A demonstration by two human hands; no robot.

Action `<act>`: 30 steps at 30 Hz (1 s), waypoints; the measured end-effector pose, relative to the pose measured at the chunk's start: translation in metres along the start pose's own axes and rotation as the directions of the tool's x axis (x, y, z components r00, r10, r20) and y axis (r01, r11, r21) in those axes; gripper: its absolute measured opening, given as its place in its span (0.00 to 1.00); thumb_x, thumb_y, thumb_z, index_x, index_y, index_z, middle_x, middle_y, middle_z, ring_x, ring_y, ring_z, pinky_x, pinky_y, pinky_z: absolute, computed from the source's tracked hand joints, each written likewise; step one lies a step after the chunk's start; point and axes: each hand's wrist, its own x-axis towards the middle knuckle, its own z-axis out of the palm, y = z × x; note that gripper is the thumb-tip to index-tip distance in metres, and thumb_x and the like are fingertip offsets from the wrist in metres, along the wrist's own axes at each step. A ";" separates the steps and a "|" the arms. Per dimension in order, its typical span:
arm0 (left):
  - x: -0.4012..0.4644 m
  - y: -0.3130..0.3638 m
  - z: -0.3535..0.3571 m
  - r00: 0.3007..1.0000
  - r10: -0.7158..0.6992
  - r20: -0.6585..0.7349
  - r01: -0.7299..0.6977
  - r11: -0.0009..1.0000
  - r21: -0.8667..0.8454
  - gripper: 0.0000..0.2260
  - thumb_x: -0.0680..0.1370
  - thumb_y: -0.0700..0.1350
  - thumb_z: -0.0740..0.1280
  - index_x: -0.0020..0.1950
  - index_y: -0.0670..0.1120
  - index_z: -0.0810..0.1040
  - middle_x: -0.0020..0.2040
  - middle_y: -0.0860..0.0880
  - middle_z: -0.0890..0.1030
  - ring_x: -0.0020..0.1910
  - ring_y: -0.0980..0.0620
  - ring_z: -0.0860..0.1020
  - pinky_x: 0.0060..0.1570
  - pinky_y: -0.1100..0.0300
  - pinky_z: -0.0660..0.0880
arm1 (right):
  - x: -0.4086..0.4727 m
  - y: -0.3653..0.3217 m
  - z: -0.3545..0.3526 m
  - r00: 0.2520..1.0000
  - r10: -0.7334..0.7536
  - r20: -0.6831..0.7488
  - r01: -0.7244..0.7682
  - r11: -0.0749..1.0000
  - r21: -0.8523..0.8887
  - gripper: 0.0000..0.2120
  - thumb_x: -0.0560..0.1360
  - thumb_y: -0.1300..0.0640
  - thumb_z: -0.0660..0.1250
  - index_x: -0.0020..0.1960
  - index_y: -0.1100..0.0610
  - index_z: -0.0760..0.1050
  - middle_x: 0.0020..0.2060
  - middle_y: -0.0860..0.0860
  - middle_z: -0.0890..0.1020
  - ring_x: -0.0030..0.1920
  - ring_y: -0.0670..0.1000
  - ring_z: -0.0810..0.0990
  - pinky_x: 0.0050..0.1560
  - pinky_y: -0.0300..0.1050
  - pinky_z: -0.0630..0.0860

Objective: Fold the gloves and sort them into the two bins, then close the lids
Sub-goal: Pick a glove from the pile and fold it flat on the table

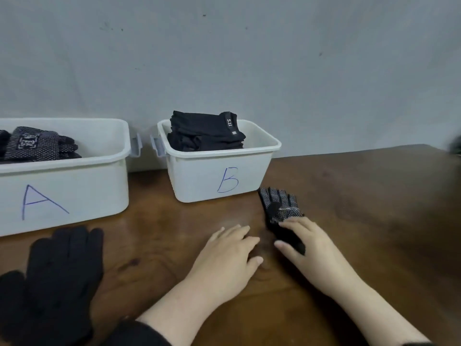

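A black glove with white dots [278, 207] lies on the brown table in front of bin B, fingers pointing away. My right hand [309, 248] holds its cuff end, thumb and fingers around the fabric. My left hand [230, 253] rests flat on the table beside it, holding nothing. White bin B [199, 173] holds a stack of folded plain black gloves [207, 132]. White bin A [82, 181] at the left holds patterned dotted gloves [40, 143]. Plain black gloves [57, 270] lie at the table's front left.
Both bins stand open against a grey wall; no lids are in view. A dark blurred object [455, 146] shows at the right edge. Bare table [361, 196] stretches to the right of bin B.
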 end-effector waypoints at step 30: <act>-0.153 -0.057 -0.057 0.665 -0.169 -0.728 0.030 0.979 -0.201 0.14 0.82 0.49 0.59 0.58 0.49 0.84 0.50 0.55 0.84 0.53 0.59 0.80 0.56 0.61 0.79 | 0.036 -0.186 -0.056 0.962 0.150 0.230 -0.272 0.392 0.879 0.14 0.81 0.71 0.58 0.53 0.59 0.81 0.48 0.59 0.78 0.45 0.52 0.84 0.47 0.46 0.85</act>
